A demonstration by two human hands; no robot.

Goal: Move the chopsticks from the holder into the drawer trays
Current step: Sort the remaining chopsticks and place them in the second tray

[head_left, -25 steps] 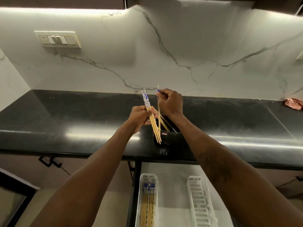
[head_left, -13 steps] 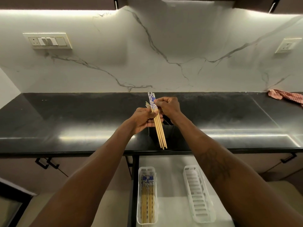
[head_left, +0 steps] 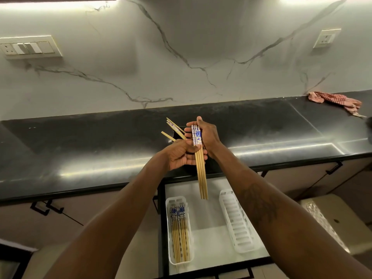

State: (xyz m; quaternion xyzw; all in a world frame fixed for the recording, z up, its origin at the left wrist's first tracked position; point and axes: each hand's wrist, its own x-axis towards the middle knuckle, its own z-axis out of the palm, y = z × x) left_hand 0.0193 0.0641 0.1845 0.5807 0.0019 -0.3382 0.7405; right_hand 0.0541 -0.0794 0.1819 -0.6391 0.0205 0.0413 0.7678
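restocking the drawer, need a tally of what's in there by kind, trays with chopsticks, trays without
Trays holding chopsticks: 1, the left tray
Trays holding none: 1, the right tray
Total trays in the drawer: 2

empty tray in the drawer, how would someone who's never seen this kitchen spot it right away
Below the black countertop, the open drawer holds two white slotted trays. The empty tray is the one on the right, lying slightly angled. Unlike the left tray, which is filled with chopsticks, its bare slotted bottom shows.
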